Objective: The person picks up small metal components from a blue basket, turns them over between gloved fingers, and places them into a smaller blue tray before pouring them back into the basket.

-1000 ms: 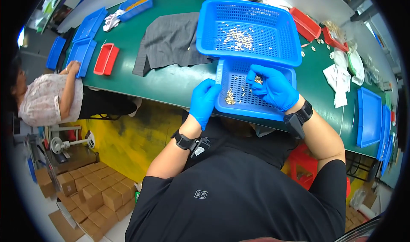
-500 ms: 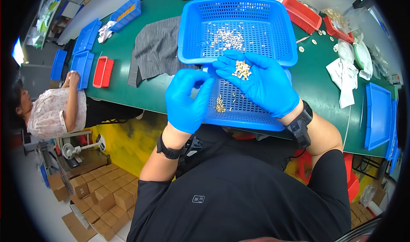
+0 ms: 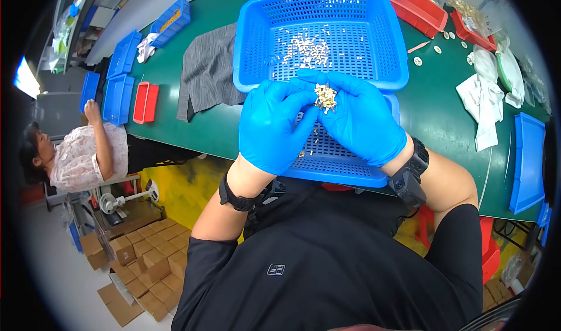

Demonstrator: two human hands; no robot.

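"What's different from half a second ago?"

"My blue-gloved left hand has come across to my blue-gloved right hand; earlier they were apart. It now hides most of the little pile that showed in the smaller blue slotted plastic basket under my hands"

"And your fingers?"

"On the right they're extended, palm up, cupping a heap of small, elongated brass-coloured and silvery pieces. On the left, thumb and forefinger are bent close together at the heap's left edge; whether a piece is pinched between them, I cannot tell"

"Count what's about you"

"Two slotted baskets: the smaller one, and just beyond it the larger bright blue slotted plastic basket, its floor strewn with similar pieces. One dark grey fabric cloth and three red rectangular plastic trays, all on the green, smooth-topped worktop. The pieces themselves are too many and too small to count"

"How do the ones in your palm look?"

"Shiny and short, some pale gold, some more silvery, lying loose at all angles, overlapping in one compact heap above the smaller basket"
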